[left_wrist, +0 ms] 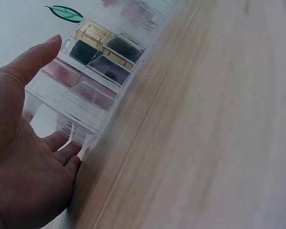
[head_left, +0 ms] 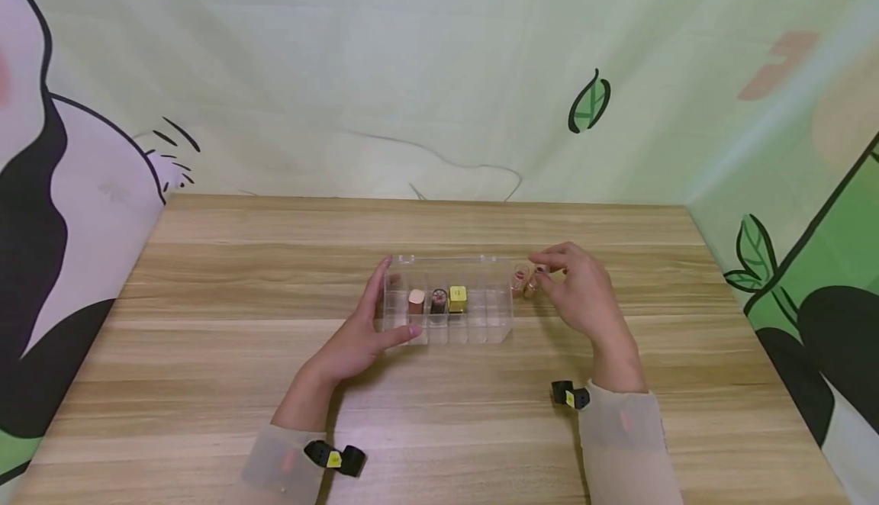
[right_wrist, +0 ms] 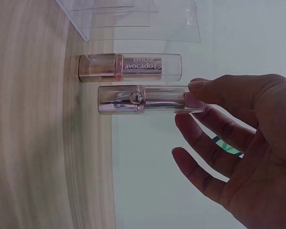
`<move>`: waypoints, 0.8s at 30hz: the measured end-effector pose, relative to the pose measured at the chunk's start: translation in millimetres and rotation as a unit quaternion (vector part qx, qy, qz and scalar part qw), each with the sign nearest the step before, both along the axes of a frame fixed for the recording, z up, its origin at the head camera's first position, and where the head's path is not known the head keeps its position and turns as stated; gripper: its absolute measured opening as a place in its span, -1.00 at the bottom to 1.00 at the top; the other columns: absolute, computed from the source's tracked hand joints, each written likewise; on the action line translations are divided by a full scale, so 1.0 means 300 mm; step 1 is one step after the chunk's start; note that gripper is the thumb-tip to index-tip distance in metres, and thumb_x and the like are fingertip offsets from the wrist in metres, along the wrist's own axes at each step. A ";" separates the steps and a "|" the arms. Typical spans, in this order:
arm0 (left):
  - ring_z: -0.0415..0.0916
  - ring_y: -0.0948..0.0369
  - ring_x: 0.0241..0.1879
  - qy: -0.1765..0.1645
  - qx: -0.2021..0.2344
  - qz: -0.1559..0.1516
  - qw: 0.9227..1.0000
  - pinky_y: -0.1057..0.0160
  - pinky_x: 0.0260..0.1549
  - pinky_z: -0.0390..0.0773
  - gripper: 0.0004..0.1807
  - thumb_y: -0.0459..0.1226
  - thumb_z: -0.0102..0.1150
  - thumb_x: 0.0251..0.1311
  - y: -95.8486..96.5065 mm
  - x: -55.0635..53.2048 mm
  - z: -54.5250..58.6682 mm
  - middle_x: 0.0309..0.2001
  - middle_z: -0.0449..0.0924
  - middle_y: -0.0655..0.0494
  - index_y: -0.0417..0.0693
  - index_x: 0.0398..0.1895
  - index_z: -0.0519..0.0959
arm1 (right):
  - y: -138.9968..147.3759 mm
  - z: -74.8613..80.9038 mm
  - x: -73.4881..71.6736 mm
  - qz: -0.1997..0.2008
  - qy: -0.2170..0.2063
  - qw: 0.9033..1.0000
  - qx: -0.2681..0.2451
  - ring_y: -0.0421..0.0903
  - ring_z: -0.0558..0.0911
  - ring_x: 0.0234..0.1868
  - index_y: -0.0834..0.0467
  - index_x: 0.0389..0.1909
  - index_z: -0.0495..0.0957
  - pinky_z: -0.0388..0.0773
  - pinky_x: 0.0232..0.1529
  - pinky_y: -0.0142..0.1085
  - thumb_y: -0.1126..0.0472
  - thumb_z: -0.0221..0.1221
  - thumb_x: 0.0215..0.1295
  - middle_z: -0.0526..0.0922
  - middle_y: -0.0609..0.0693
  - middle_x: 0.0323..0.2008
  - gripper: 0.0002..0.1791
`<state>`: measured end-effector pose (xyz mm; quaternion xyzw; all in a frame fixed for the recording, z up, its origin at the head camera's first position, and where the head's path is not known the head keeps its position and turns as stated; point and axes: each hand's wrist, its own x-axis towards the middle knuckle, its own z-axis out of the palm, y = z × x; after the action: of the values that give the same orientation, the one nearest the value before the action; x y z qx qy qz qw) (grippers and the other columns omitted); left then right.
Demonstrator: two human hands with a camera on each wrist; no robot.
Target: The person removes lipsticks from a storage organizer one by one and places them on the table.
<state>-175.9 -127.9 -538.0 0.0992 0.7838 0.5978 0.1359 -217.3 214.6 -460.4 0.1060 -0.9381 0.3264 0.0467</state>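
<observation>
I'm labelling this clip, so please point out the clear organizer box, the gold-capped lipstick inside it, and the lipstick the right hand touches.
clear organizer box (head_left: 497,326): head view, front right wall.
gold-capped lipstick (head_left: 458,297): head view, gold cap.
clear-capped lipstick (right_wrist: 148,99): right wrist view, mid-tube, touched by the right hand (right_wrist: 238,143).

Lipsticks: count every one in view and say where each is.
5. Three stand in the clear organizer box: rose-gold lipstick, dark lipstick, gold lipstick. Two stand outside its right end: avocado lipstick and clear-capped lipstick, touched by right hand fingers. None seem hidden.
</observation>
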 end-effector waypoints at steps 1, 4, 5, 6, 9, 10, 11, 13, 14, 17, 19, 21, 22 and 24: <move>-0.26 -0.12 0.71 0.000 0.000 0.000 1.000 -0.36 0.59 -0.25 0.29 -0.06 0.53 0.28 0.000 0.000 -0.001 0.71 -0.04 0.03 0.79 0.68 -0.33 | 0.000 0.000 0.000 0.000 -0.001 1.000 0.001 0.20 0.67 0.04 0.26 0.09 0.78 0.57 0.04 0.12 0.40 0.32 0.43 0.70 0.18 0.12 -0.73; -0.26 -0.12 0.71 0.000 0.000 0.000 1.000 -0.36 0.59 -0.25 0.29 -0.05 0.54 0.28 0.000 0.000 -0.001 0.71 -0.03 0.03 0.79 0.68 -0.32 | 0.001 -0.003 -0.002 0.000 -0.003 1.000 0.004 0.21 0.67 0.04 0.26 0.09 0.78 0.58 0.05 0.13 0.40 0.33 0.43 0.70 0.18 0.12 -0.73; -0.26 -0.12 0.71 0.000 0.000 0.000 1.000 -0.36 0.59 -0.25 0.29 -0.05 0.54 0.28 0.000 0.000 0.000 0.71 -0.03 0.03 0.79 0.68 -0.32 | 0.001 -0.004 -0.002 0.001 -0.004 1.000 0.004 0.21 0.68 0.04 0.26 0.10 0.78 0.57 0.05 0.13 0.40 0.33 0.43 0.70 0.18 0.12 -0.73; -0.26 -0.12 0.71 0.000 -0.001 0.001 1.000 -0.36 0.59 -0.25 0.29 -0.05 0.54 0.28 0.000 0.000 0.000 0.71 -0.03 0.04 0.79 0.68 -0.32 | 0.001 -0.005 -0.003 0.001 -0.005 1.000 0.005 0.21 0.68 0.04 0.26 0.10 0.78 0.57 0.05 0.13 0.39 0.33 0.42 0.70 0.18 0.12 -0.73; -0.26 -0.11 0.71 -0.002 0.000 0.001 1.000 -0.35 0.59 -0.25 0.29 -0.04 0.54 0.27 0.000 -0.001 0.001 0.70 -0.03 0.05 0.79 0.68 -0.32 | 0.002 -0.009 -0.004 0.001 -0.004 1.000 0.005 0.20 0.68 0.04 0.27 0.10 0.78 0.57 0.05 0.14 0.39 0.33 0.42 0.70 0.18 0.12 -0.73; -0.26 -0.10 0.71 -0.002 0.000 0.001 1.000 -0.34 0.60 -0.25 0.29 -0.05 0.54 0.27 -0.001 -0.001 0.001 0.70 -0.03 0.05 0.79 0.68 -0.32 | 0.002 -0.011 -0.005 0.001 -0.004 1.000 0.005 0.20 0.68 0.04 0.27 0.10 0.78 0.57 0.05 0.14 0.39 0.33 0.42 0.70 0.18 0.12 -0.73; -0.26 -0.11 0.71 -0.001 0.001 0.000 1.000 -0.35 0.59 -0.25 0.29 -0.05 0.54 0.27 -0.001 -0.001 0.000 0.70 -0.03 0.04 0.77 0.69 -0.32 | 0.002 -0.012 -0.006 0.001 -0.003 1.000 0.004 0.20 0.68 0.04 0.27 0.09 0.78 0.57 0.05 0.14 0.39 0.33 0.42 0.70 0.18 0.12 -0.73; -0.26 -0.11 0.71 -0.001 0.002 -0.001 1.000 -0.35 0.59 -0.25 0.30 -0.05 0.54 0.27 -0.002 -0.002 0.000 0.70 -0.03 0.04 0.78 0.69 -0.32 | 0.002 -0.015 -0.007 0.001 0.000 1.000 0.004 0.20 0.69 0.04 0.28 0.08 0.78 0.57 0.05 0.14 0.39 0.34 0.41 0.71 0.18 0.12 -0.73; -0.26 -0.11 0.71 -0.001 0.003 -0.001 1.000 -0.35 0.59 -0.25 0.30 -0.05 0.54 0.27 -0.002 -0.002 -0.001 0.70 -0.03 0.03 0.77 0.69 -0.32 | 0.002 -0.016 -0.007 0.001 0.001 1.000 0.003 0.20 0.69 0.04 0.28 0.08 0.78 0.57 0.05 0.14 0.40 0.34 0.41 0.71 0.18 0.11 -0.73; -0.25 -0.11 0.71 0.003 0.004 -0.003 1.000 -0.36 0.59 -0.24 0.30 -0.06 0.54 0.27 -0.003 -0.003 -0.003 0.70 -0.03 0.02 0.77 0.69 -0.33 | 0.001 -0.019 -0.008 0.001 0.002 1.000 0.002 0.20 0.70 0.04 0.28 0.08 0.78 0.58 0.05 0.15 0.40 0.34 0.41 0.71 0.19 0.11 -0.74; -0.25 -0.10 0.71 0.002 0.003 -0.002 1.000 -0.35 0.59 -0.23 0.30 -0.06 0.55 0.27 -0.002 -0.004 -0.004 0.70 -0.02 0.04 0.78 0.68 -0.33 | 0.002 -0.021 -0.009 0.000 0.001 1.000 0.002 0.20 0.70 0.03 0.28 0.08 0.78 0.58 0.05 0.15 0.39 0.34 0.41 0.71 0.19 0.12 -0.74; -0.25 -0.13 0.71 0.006 0.001 -0.003 1.000 -0.37 0.59 -0.24 0.30 -0.06 0.54 0.28 -0.002 -0.003 -0.004 0.70 -0.03 0.02 0.75 0.69 -0.34 | 0.002 -0.023 -0.010 0.000 0.001 1.000 0.002 0.20 0.70 0.03 0.29 0.08 0.78 0.58 0.05 0.15 0.39 0.34 0.41 0.71 0.19 0.12 -0.74; -0.25 -0.13 0.71 0.005 0.000 -0.003 1.000 -0.37 0.59 -0.23 0.30 -0.06 0.54 0.27 -0.002 -0.003 -0.005 0.70 -0.03 0.02 0.76 0.69 -0.33 | 0.002 -0.025 -0.010 0.001 0.002 1.000 0.003 0.20 0.70 0.02 0.29 0.08 0.78 0.58 0.04 0.14 0.39 0.34 0.41 0.71 0.19 0.12 -0.74; -0.24 -0.13 0.71 0.004 -0.002 -0.002 1.000 -0.36 0.59 -0.23 0.30 -0.06 0.54 0.28 -0.001 -0.002 -0.004 0.70 -0.02 0.02 0.76 0.69 -0.33 | 0.002 -0.028 -0.012 0.001 0.002 1.000 0.004 0.20 0.69 0.02 0.29 0.07 0.78 0.58 0.03 0.14 0.40 0.34 0.41 0.71 0.20 0.12 -0.74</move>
<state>-176.6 -128.3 -539.3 0.1030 0.7854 0.5955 0.1336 -220.9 215.3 -468.6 0.1081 -0.9392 0.3223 0.0480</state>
